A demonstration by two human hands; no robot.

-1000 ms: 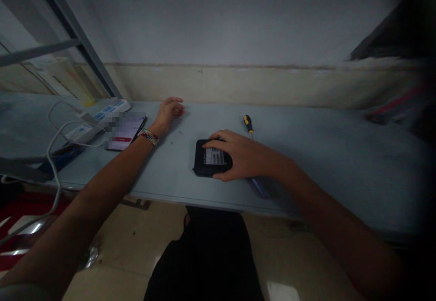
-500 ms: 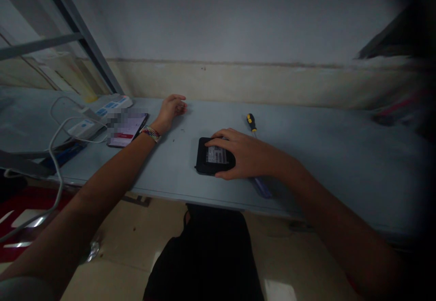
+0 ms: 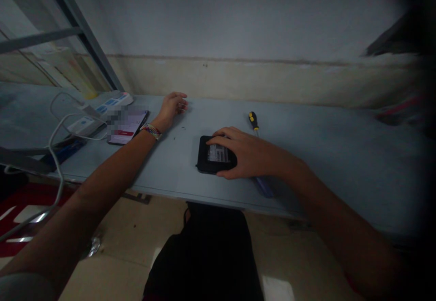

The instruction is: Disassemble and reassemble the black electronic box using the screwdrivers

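My right hand [image 3: 247, 153] is on the black box [image 3: 203, 155], mid-bench, a bit nearer the near edge than the wall. Thumb at the box's near side, index across the top, other fingertips around the far edge: clamped on it. Box lies flat, printed label [image 3: 218, 153] up, its right end under my palm. Whole thing sits on the pale blue bench [image 3: 323, 164].

Left hand [image 3: 172, 108] is farther off and to the left, by the far side, nothing in it. Fingers loosely curled, free of any grip; can't tell whether the tips touch each other. Woven bracelet [image 3: 151, 131] on that wrist. Phone [image 3: 131, 123] just left of it, screen lit, partly pixelated. White power strip [image 3: 112, 103] beyond and left of the phone, white cable [image 3: 60, 173] looping toward the near left.

Black-and-yellow screwdriver [image 3: 253, 120] on the far side of my right hand, handle pointing away, shaft running in behind the hand. Purple item [image 3: 264, 187] on the near side of my right wrist, mostly covered, can't tell what. Few dark specks [image 3: 174, 138] between left hand and box. Plain wall [image 3: 231, 19] along the far side.
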